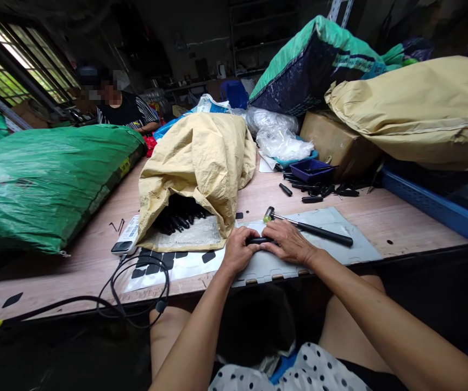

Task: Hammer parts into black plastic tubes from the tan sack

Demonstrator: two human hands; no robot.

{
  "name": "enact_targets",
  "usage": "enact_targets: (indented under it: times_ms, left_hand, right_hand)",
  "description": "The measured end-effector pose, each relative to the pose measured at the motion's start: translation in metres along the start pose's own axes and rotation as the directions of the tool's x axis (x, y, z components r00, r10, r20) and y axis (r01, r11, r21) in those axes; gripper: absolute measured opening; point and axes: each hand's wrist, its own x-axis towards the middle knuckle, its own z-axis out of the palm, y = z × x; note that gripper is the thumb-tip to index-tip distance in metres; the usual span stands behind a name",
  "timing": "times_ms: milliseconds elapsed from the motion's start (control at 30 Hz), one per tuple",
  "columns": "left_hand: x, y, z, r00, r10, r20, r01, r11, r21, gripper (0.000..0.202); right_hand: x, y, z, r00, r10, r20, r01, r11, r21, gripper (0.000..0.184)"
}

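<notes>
Both hands grip a short black handle-like piece [260, 240] low over a grey board [331, 252] at the table's front edge. The fingers of my left hand [239, 250] close on its left end, and my right hand [286, 241] closes on its right end. Just beyond my right hand lies a hammer [323, 232] with a black grip and a yellowish-clear face on its head. To the left, a tan woven sack [199, 163] lies with its mouth towards me, several black pieces [179, 217] showing inside. A white sheet with black stickers [176, 266] sits before it.
Several loose black pieces [313, 199] lie around a small purple tray [312, 169]. A blue basket [433, 201] stands at the right, a full green sack [50, 179] at the left. A white power strip [126, 237] has a looped cable. Another person [123, 111] sits across the table.
</notes>
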Motion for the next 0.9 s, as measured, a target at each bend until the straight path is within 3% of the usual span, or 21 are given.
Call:
enact_targets:
  times_ms: [233, 600, 900]
  left_hand:
    - [-0.0003, 0.0007, -0.0005, 1.0, -0.012, 0.008, 0.012, 1.0, 0.004, 0.017]
    - [0.0001, -0.0012, -0.0011, 1.0, -0.002, -0.004, 0.002, 1.0, -0.029, 0.019]
    - [0.0004, -0.0015, 0.0008, 1.0, 0.016, -0.006, -0.016, 1.0, 0.001, 0.008]
  right_hand:
    - [0.0032, -0.0025, 0.0021, 1.0, 0.021, 0.012, -0.022, 0.994, 0.104, 0.02]
    - [0.001, 0.0046, 0.0032, 0.999, 0.043, -0.017, -0.037, 0.97, 0.239, 0.025]
    - [0.003, 0.0041, 0.0037, 0.999, 0.038, 0.014, -0.04, 0.972, 0.233, 0.022]
